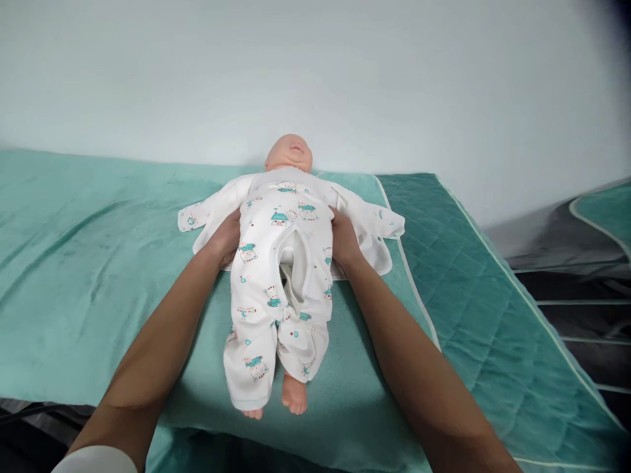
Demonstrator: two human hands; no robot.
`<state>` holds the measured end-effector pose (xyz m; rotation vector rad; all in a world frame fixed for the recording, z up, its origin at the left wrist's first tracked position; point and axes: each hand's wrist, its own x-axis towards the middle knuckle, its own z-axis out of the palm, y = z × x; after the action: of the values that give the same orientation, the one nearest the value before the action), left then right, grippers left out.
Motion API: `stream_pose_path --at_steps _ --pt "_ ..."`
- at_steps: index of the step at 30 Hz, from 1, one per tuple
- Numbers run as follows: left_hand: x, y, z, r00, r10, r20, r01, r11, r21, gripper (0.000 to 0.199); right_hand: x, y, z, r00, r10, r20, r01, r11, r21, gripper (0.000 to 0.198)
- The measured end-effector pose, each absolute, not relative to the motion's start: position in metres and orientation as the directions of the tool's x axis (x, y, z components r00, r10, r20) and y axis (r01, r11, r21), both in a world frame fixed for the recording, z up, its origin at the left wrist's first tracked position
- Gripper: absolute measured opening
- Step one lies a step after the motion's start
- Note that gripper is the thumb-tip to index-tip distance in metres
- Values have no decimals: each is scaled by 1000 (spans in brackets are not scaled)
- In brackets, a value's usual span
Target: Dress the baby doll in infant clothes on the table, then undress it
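A baby doll [290, 154] lies on its back, its head towards the wall. It wears a white long-sleeved top [367, 217] with both sleeves spread out sideways. Over the body and legs are white baby overalls [256, 282] printed with cats and houses, open at the crotch. Both bare feet [294, 394] show below the hems. At the waist, my left hand [227, 236] is closed on the left side of the overalls. My right hand [344, 238] grips the opposite side at the same height. The cloth and the doll's body hide most fingers.
Under the doll is a green sheet [89, 263] over a bed. A darker quilted green cover [473, 315] with pale piping lies to the right. A white wall [315, 72] stands behind the bed. Dark slatted bars [582, 322] show beyond the bed's right edge.
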<state>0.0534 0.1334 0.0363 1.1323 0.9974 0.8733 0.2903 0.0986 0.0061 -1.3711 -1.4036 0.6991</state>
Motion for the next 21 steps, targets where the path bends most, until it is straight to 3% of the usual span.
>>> stream_pose_path --at_steps 5,16,21 --pt "56 131 38 288 938 -191 -124 234 964 33 292 97 7 228 936 267 488 128 -864 23" --pt "53 131 36 186 982 34 119 -56 991 31 295 103 -3 362 910 202 290 96 -952 23" --pt "52 131 32 160 987 15 125 -35 992 32 298 104 -4 330 924 196 368 65 -928 23"
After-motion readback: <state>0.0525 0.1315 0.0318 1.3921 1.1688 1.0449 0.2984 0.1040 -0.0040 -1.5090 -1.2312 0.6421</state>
